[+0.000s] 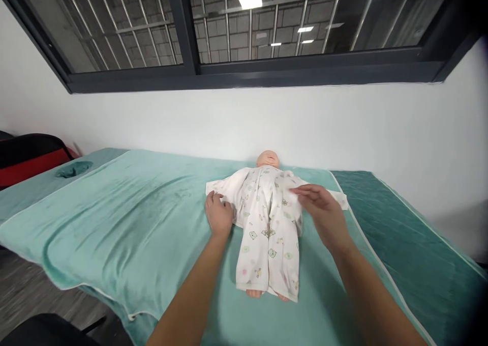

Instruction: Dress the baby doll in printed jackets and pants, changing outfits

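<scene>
A baby doll lies on its back on the bed, its head toward the wall. It wears a white top with sleeves spread to both sides. White trousers with small green prints lie over its front and legs, and its feet show below the cuffs. My left hand rests beside the left sleeve, fingers slightly bent and apart, with nothing visible in them. Above the clothes on the doll's right side hovers my right hand, its fingers stretched out and a little blurred.
A light green cover with soft folds spreads over the bed, and a darker green one shows at right. The white wall and window stand behind. A red and black bag is at far left, a black chair below.
</scene>
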Motion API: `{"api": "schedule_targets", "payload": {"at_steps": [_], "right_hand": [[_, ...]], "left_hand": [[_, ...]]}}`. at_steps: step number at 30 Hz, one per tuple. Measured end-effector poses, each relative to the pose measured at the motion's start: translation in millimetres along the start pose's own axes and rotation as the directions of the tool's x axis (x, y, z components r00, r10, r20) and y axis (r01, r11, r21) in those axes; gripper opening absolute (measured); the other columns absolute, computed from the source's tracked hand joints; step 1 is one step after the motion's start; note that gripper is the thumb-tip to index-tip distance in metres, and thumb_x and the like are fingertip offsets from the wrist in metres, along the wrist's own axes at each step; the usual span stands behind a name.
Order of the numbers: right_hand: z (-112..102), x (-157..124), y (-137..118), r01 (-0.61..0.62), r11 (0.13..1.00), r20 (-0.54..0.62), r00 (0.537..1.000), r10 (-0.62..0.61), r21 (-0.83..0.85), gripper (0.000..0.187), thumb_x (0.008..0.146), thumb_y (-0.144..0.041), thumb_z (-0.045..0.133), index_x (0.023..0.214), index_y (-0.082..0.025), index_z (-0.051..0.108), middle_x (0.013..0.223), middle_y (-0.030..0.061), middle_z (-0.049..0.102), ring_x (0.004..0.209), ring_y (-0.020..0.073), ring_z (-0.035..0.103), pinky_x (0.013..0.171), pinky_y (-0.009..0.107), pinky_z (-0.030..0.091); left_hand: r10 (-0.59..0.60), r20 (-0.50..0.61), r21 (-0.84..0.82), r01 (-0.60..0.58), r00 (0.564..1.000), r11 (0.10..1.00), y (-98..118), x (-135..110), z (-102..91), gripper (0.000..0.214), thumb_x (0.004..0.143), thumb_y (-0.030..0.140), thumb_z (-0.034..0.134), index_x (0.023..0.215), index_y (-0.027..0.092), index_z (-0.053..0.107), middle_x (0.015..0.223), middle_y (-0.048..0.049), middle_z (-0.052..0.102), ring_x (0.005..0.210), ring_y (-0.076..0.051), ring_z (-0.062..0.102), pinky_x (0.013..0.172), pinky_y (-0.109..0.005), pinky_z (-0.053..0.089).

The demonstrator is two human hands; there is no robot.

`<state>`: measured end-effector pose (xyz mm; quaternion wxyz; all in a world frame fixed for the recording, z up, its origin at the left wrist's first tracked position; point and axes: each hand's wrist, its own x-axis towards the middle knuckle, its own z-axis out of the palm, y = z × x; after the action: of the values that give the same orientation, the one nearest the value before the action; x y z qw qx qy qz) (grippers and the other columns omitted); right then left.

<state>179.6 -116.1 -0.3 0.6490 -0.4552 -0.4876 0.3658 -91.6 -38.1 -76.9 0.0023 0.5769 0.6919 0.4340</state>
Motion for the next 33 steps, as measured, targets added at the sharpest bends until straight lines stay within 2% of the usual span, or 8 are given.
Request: {"api": "schedule_targets", "payload": {"at_steps": [3,11,16,21,24,27,31,33], "right_hand": [[16.1,-3.1,-17.1,-0.039,0.992,0.327,0.942,0.075,-0.116,0.031,0.082,-0.037,0.073,0.109,-0.022,0.068,0.100,0.0071,0.074,0.078,0.0170,0.069,0.076,0.033,0.055],[16.0,53.6,8.3,-0.050,0.986,-0.186,0.982,0.020,-0.161,0.022,0.082,-0.039,0.065,0.092,-0.020,0.069,0.094,0.0067,0.074,0.088,0.0202,0.069,0.078,0.033,0.052],[41.8,102.1,31.3,-0.096,0.951,-0.120,0.991,0.064,-0.292,0.027,0.079,-0.037,0.063,0.099,-0.020,0.069,0.107,0.0077,0.073,0.101,0.0240,0.067,0.094,0.039,0.048],[54.9,102.2,43.4,-0.127,0.917,0.014,0.990,0.143,-0.377,0.042,0.084,-0.042,0.060,0.124,-0.029,0.062,0.134,0.0037,0.063,0.125,0.0277,0.056,0.106,0.045,0.040],[53.6,97.1,42.5,-0.153,0.904,0.044,0.982,0.186,-0.399,0.043,0.086,-0.044,0.059,0.129,-0.035,0.059,0.139,-0.0002,0.060,0.129,0.0281,0.053,0.106,0.045,0.039],[52.1,96.8,39.7,-0.156,0.897,0.053,0.979,0.194,-0.413,0.042,0.087,-0.045,0.058,0.128,-0.036,0.059,0.138,-0.0012,0.061,0.127,0.0273,0.054,0.106,0.045,0.038],[52.0,98.3,38.6,-0.139,0.913,0.062,0.983,0.175,-0.383,0.039,0.088,-0.044,0.059,0.125,-0.033,0.061,0.135,-0.0004,0.062,0.125,0.0261,0.055,0.106,0.043,0.039],[51.3,99.2,39.7,-0.134,0.926,0.036,0.987,0.156,-0.354,0.039,0.088,-0.044,0.059,0.124,-0.031,0.062,0.132,0.0013,0.064,0.121,0.0258,0.057,0.104,0.043,0.040]], "left_hand": [[-0.039,-0.018,0.037,0.040,0.999,0.999,-0.2,3.2,1.7,0.026,0.082,0.013,0.048,0.106,0.017,0.059,0.135,-0.0171,0.054,0.129,-0.032,0.050,0.107,-0.046,0.040],[-0.194,0.009,0.214,0.188,0.981,0.959,11.6,18.7,7.3,0.036,0.089,0.028,0.050,0.121,0.017,0.061,0.119,-0.0165,0.067,0.119,-0.036,0.055,0.099,-0.051,0.038],[-0.257,0.104,0.185,0.235,0.961,0.954,8.9,25.9,6.1,0.027,0.092,0.035,0.049,0.103,0.020,0.067,0.093,-0.0099,0.073,0.098,-0.029,0.064,0.097,-0.045,0.036],[-0.308,0.213,-0.309,0.363,0.927,0.879,24.3,26.5,-15.0,0.031,0.089,0.049,0.056,0.093,0.020,0.068,0.069,0.0013,0.061,0.068,-0.017,0.056,0.067,-0.028,0.041],[-0.188,0.306,-0.529,0.331,0.933,0.782,64.3,22.6,-37.7,0.035,0.090,0.050,0.057,0.101,0.020,0.070,0.080,0.0003,0.066,0.073,-0.016,0.059,0.066,-0.026,0.043],[0.095,0.375,-0.492,0.111,0.922,0.863,108.6,10.6,-54.5,0.025,0.092,0.041,0.058,0.100,0.022,0.073,0.093,-0.0019,0.072,0.085,-0.018,0.063,0.074,-0.027,0.046],[0.493,0.567,-0.407,-0.295,0.660,0.864,137.3,-10.4,-58.7,0.027,0.098,0.028,0.047,0.095,0.025,0.074,0.086,-0.0011,0.071,0.081,-0.016,0.063,0.073,-0.028,0.045],[0.490,0.567,-0.426,-0.273,0.663,0.862,139.5,-13.0,-58.4,0.026,0.099,0.032,0.048,0.104,0.025,0.072,0.085,0.0000,0.072,0.076,-0.014,0.063,0.070,-0.027,0.046]]}}
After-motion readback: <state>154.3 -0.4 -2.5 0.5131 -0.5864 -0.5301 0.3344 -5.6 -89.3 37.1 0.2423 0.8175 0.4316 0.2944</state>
